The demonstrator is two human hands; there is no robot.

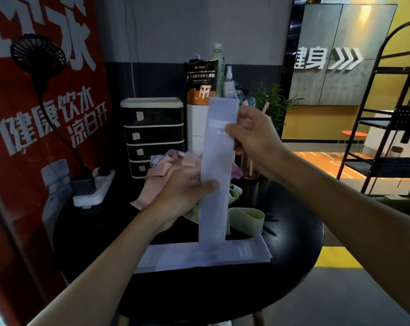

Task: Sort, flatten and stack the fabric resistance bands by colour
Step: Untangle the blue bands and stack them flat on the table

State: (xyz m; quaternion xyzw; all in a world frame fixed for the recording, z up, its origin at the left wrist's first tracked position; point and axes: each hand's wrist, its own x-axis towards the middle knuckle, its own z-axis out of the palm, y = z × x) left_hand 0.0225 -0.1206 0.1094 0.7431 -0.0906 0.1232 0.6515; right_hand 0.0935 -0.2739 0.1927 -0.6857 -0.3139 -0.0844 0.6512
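Observation:
A pale lavender band (217, 161) hangs upright over the round black table (293, 267). My right hand (253, 137) pinches its upper part; my left hand (183, 191) grips its middle from the left. Its lower end reaches a flat pile of lavender bands (199, 255) lying crosswise near the front of the table. Behind my left hand lies a loose heap of pink bands (161, 170). Pale green bands (246, 220) curl to the right of the hanging band, partly hidden by it.
A black drawer unit (153, 135) stands at the back left. A white box with a supplement pouch (201, 81) and bottles stands behind the heap. A white power strip (93, 187) and black fan (38, 54) are at left; a black metal rack (387, 128) stands right.

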